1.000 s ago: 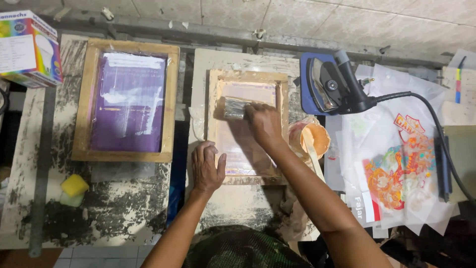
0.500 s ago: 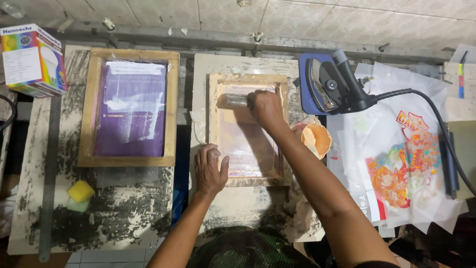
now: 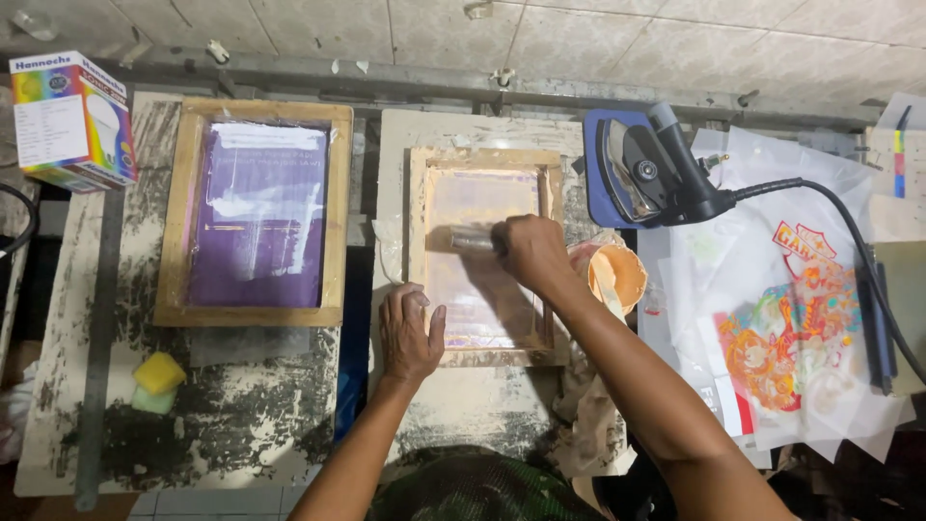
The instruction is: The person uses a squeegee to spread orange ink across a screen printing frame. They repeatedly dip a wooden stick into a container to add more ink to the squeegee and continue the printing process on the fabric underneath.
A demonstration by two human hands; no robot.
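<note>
Single head view looks steeply down, close over the workbench (image 3: 463,434).

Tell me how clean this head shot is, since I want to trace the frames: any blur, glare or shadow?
Head view: mostly sharp and evenly lit; the right hand casts a soft shadow on the small wooden frame's mesh; the purple screen shows pale glare; table edges bow slightly from wide-angle distortion.

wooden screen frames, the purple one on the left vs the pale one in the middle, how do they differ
The purple-meshed wooden frame is larger and untouched; the pale pinkish-meshed wooden frame is smaller, with the left hand pressing its edge and the right hand holding a squeegee on its mesh. Both lie flat on paint-stained boards.
</note>
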